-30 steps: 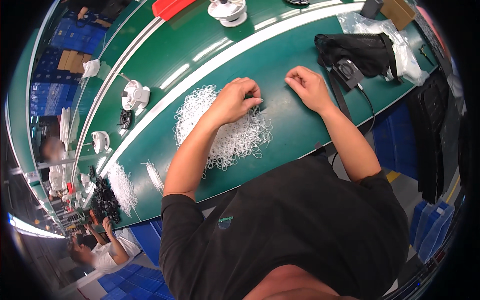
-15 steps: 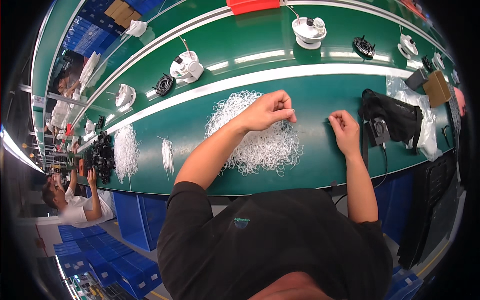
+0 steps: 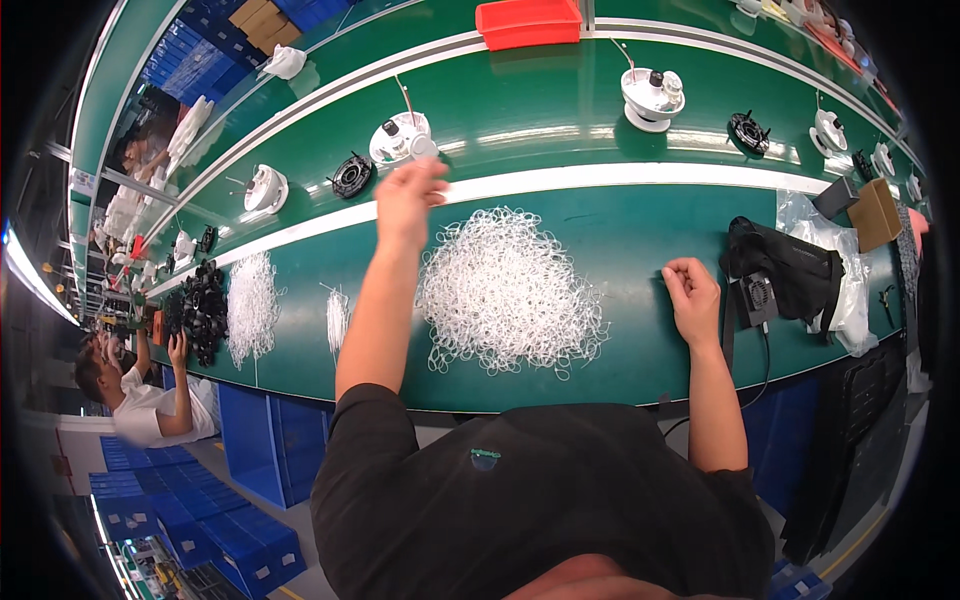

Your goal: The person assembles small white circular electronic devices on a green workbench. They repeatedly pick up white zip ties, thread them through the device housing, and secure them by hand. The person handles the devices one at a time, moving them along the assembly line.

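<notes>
My left hand [image 3: 408,195] reaches out over the white rail at the belt's near edge, close to a white round housing [image 3: 392,138] with a black knob and an upright wire. Motion smears its fingers, so their grip is unclear. Below and right of that hand, a large heap of white looped ties [image 3: 515,290] lies on the green bench [image 3: 640,235]. My right hand [image 3: 692,292] is held over the bench right of the heap, thumb and curled fingers together. Whatever may be between them is too small to make out.
Other white housings [image 3: 652,98] and black rings [image 3: 352,176] sit along the green belt. On the left are straight white ties [image 3: 337,318] and another white pile [image 3: 252,305]. A black bag [image 3: 785,265] lies right. A red bin [image 3: 528,22] stands beyond; a co-worker [image 3: 150,405] works far left.
My left hand has moved left and away from me, from above the heap to the belt's edge. My right hand has stayed nearly in place, still curled. The whole view has shifted slightly.
</notes>
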The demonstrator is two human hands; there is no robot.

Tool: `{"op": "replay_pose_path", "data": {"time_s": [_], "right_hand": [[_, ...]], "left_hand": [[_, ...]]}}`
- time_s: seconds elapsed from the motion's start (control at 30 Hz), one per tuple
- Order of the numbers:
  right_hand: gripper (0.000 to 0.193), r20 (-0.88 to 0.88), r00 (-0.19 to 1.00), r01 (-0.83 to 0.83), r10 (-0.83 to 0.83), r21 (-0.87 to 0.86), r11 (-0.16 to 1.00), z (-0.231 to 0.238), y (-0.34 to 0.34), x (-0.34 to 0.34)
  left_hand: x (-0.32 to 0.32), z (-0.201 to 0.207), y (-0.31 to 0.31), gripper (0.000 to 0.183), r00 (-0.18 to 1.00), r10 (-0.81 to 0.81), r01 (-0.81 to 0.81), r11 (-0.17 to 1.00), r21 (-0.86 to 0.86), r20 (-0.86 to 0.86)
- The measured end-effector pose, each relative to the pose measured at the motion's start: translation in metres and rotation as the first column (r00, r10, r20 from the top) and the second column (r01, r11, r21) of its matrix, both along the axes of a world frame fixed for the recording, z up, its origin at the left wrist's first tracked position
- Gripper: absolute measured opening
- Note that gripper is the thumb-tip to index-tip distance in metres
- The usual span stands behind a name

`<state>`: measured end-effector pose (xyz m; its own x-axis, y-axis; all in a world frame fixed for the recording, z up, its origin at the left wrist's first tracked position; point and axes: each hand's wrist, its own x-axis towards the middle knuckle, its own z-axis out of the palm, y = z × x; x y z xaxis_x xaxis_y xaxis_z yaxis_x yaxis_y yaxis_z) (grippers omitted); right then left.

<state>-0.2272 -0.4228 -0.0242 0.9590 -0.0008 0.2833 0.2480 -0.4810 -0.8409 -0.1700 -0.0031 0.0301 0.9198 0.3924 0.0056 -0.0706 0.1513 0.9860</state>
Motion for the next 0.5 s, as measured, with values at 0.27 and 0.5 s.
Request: {"op": "replay_pose_path", "data": {"time_s": [0.27,0.5], "right_hand": [[0.016,0.013,0.999,-0.044,0.045,-0.023,0.999,0.004,0.004,0.003],[0.028,0.12,0.975,-0.181,0.189,-0.071,0.981,0.033,0.034,0.019]], "left_hand": [[0.064,-0.031,0.089,0.04,0.91,0.335,-0.302,0.939,0.164,-0.245],[0.083,-0.041,0.067,0.024,0.975,0.133,-0.131,0.991,0.022,-0.18]]}}
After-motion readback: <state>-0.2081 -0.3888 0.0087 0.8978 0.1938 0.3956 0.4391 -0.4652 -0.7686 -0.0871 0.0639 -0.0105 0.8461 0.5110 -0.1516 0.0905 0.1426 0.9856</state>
